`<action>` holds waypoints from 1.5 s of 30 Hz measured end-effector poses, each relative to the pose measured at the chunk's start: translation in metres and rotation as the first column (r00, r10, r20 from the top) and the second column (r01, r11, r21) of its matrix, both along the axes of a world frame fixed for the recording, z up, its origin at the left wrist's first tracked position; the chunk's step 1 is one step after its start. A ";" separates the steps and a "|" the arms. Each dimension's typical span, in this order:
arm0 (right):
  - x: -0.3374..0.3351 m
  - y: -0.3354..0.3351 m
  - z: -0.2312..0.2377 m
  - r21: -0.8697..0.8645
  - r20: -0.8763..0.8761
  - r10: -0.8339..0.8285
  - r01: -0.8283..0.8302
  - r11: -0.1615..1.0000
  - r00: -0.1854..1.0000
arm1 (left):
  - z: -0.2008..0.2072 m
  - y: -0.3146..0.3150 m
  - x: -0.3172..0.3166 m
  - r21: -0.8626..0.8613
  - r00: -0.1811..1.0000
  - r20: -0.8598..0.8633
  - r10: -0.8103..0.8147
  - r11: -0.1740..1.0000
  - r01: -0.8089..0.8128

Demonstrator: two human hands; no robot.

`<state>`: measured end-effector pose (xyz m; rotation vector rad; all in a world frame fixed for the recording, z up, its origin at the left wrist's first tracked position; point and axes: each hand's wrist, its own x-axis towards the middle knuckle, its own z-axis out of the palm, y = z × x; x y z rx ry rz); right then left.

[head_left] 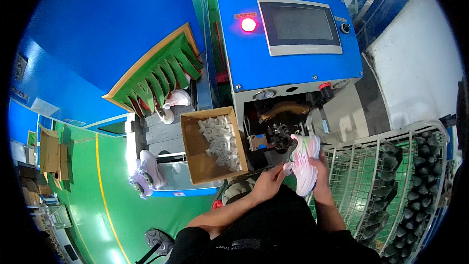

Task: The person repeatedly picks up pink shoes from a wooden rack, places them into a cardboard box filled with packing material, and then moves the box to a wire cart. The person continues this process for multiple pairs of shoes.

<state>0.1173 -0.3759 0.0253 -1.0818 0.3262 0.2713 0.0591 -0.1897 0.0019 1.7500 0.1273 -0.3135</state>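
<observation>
Sneaker: the white-and-pink running shoe [305, 164] is upended in front of you, just below the machine's opening, its long side running up and down.
Right grip: your right hand [321, 171] is grasping the shoe along its right edge, so most of the upper lies left of your fingers.
Left grip: your left hand [268, 184] pinches a small pale piece [288, 167] right beside the shoe's left edge; you cannot tell whether it is part of the shoe.
Machine: the blue-fronted machine [288, 71] stands ahead of you, its red lamp [248, 24] lit.
Box: the cardboard box [190, 146] of small white pieces [222, 142] sits to the left of the shoe.
</observation>
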 end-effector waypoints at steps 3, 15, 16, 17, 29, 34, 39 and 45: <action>0.026 -0.013 0.006 -0.237 0.075 0.142 -0.120 0.964 0.987 | -0.031 -0.006 0.008 -0.026 0.996 0.032 -0.088 0.996 0.089; 0.085 0.089 0.011 -0.900 -0.383 0.487 -0.199 -0.388 0.785 | -0.184 -0.037 0.060 -0.594 0.956 -0.263 -0.130 0.803 -0.054; 0.086 0.090 0.005 -0.894 -0.392 0.419 -0.232 -0.383 0.819 | -0.161 -0.027 0.061 -0.603 0.915 -0.362 -0.176 0.793 -0.086; 0.088 0.086 -0.001 -0.909 -0.368 0.420 -0.226 -0.351 0.830 | -0.158 -0.016 0.063 -0.668 0.926 -0.309 -0.218 0.742 -0.048; 0.081 0.026 -0.034 -0.857 0.127 0.390 -0.097 0.507 0.912 | -0.140 -0.003 0.055 -0.747 0.971 -0.203 -0.130 0.662 -0.067; 0.024 0.003 -0.049 -0.048 -0.253 0.197 -0.216 0.975 0.947 | -0.065 0.035 0.048 -0.547 0.953 -0.221 -0.209 0.835 0.056; -0.026 -0.045 -0.121 0.084 -0.398 0.113 -0.087 0.993 0.910 | -0.020 0.038 0.035 0.014 0.974 0.174 -0.142 0.990 0.142; -0.005 -0.026 -0.066 0.246 -0.149 0.145 -0.105 0.964 0.978 | 0.001 0.023 0.034 -0.073 0.975 0.146 -0.170 0.981 0.182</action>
